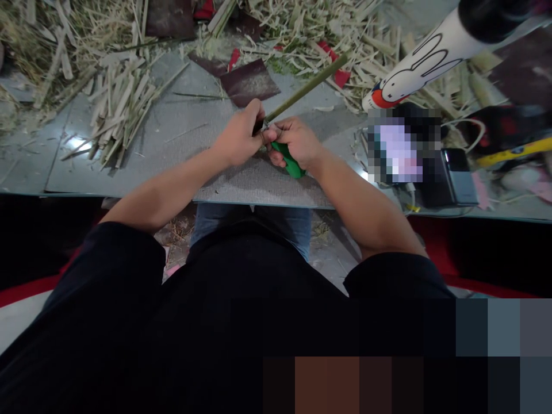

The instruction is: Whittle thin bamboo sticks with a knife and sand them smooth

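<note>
A long, thin greenish stick (306, 87), which looks like a plant stem or bamboo strip, slants up and to the right from between my hands. My left hand (238, 137) is closed on its lower end, thumb and fingers pinched together. Wrapped in my right hand (302, 144) is a tool with a green handle (294, 167). A small metallic part shows by the stick's lower end; fingers cover the rest, so the kind of tool is unclear. Both hands meet low over the grey tabletop (172, 155), near its front edge.
Split pale strips (123, 109) lie in a pile at the left. Shavings (297, 26) and dark red sheets (250, 82) cover the back. At the right are a white rabbit-print cylinder (414, 69), a blurred-out lit screen (399, 149), a dark device (460, 175) and cables.
</note>
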Tool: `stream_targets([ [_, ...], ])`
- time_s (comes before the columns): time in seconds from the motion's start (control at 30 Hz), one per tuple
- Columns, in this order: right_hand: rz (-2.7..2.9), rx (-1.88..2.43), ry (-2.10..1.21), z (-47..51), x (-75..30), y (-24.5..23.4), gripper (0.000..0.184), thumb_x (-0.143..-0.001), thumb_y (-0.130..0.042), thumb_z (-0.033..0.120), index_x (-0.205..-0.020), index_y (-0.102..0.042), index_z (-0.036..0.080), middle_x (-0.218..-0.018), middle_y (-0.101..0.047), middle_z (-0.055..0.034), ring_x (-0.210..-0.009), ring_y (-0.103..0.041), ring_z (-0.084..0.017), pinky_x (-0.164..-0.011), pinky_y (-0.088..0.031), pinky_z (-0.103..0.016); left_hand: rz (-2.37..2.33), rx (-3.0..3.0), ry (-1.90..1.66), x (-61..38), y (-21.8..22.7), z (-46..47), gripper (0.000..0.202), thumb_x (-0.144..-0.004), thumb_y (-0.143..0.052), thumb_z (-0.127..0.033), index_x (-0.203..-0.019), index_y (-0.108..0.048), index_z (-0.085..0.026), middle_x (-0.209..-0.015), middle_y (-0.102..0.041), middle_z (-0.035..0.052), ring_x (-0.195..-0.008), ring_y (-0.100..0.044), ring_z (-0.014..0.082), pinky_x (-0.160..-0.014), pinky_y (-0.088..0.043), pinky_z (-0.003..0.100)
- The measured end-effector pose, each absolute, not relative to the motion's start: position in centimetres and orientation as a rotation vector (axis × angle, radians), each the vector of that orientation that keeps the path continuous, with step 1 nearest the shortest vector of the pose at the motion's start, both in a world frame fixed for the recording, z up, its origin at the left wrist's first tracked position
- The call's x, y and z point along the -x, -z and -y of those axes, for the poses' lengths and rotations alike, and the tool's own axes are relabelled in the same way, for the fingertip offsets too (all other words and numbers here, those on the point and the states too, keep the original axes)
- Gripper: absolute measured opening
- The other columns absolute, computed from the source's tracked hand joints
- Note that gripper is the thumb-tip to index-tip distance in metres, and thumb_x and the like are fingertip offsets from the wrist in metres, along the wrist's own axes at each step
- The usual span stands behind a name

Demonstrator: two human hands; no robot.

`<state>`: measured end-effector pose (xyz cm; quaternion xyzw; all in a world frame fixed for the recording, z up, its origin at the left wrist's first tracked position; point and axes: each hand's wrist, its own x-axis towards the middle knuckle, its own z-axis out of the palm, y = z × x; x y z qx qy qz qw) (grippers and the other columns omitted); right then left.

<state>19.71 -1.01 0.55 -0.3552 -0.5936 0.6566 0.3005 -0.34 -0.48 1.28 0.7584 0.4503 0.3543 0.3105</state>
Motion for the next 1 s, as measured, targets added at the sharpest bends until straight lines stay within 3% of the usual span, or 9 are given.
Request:
stream_targets([
  [0.23, 1.515, 0.966, -1.812, 1.2, -19.8, -1.3, 0.064, -0.106, -0.078, 0.081, -0.089, -0.049, 0.026, -0.066, -0.043, 0.0034, -0.059, -0.050, -0.019, -0.056, -0.054, -0.032, -1.328, -1.969, -0.942, -0.1, -1.4, 0.5, 0.068, -0.089, -0.081, -0.084, -0.082, -0.038, -0.032, -0.080, -0.060, 0.0014, -0.087, -0.058, 0.0285, -0.080, -0.042, 0.045],
  [0.43, 1.540, 0.870, -1.570, 1.8, -19.1, -1.3, 0.065, -0.108, -0.076, 0.079, -0.081, -0.052, 0.026, -0.066, -0.045, 0.0006, -0.054, -0.040, -0.018, -0.046, -0.039, -0.029, -1.429, -2.002, -0.963, -0.2, -1.4, 0.2, 0.075, -0.093, -0.075, -0.090, -0.081, -0.028, -0.033, -0.079, -0.054, 0.0002, -0.076, -0.045, 0.0224, -0.075, -0.033, 0.042],
  [0.6, 1.575, 0.809, -1.481, 1.5, -19.0, -0.6, 0.065, -0.117, -0.065, 0.078, -0.079, -0.051, 0.026, -0.061, -0.047, 0.0013, -0.052, -0.038, -0.017, -0.046, -0.038, -0.028, -1.421, -2.006, -0.910, 0.2, -2.0, 0.6, 0.076, -0.088, -0.066, -0.101, -0.080, -0.031, -0.033, -0.077, -0.052, 0.0018, -0.077, -0.050, 0.0271, -0.075, -0.037, 0.046],
  [0.77, 1.617, 0.821, -1.590, 1.3, -19.1, -0.3, 0.067, -0.116, -0.067, 0.078, -0.077, -0.054, 0.024, -0.057, -0.044, 0.0026, -0.046, -0.039, -0.016, -0.042, -0.037, -0.027, -1.258, -2.067, -0.861, 0.6, -2.6, 1.4, 0.067, -0.094, -0.059, -0.099, -0.091, -0.041, -0.035, -0.085, -0.062, 0.0028, -0.081, -0.049, 0.0229, -0.077, -0.044, 0.046],
  [1.0, 1.645, 0.870, -1.681, 1.2, -19.3, -0.7, 0.068, -0.113, -0.068, 0.081, -0.078, -0.053, 0.025, -0.060, -0.045, 0.0020, -0.047, -0.039, -0.015, -0.041, -0.037, -0.026, -1.228, -2.128, -0.836, 0.6, -2.2, 1.4, 0.059, -0.094, -0.055, -0.093, -0.095, -0.044, -0.035, -0.089, -0.067, 0.0063, -0.080, -0.056, 0.0268, -0.081, -0.045, 0.052],
])
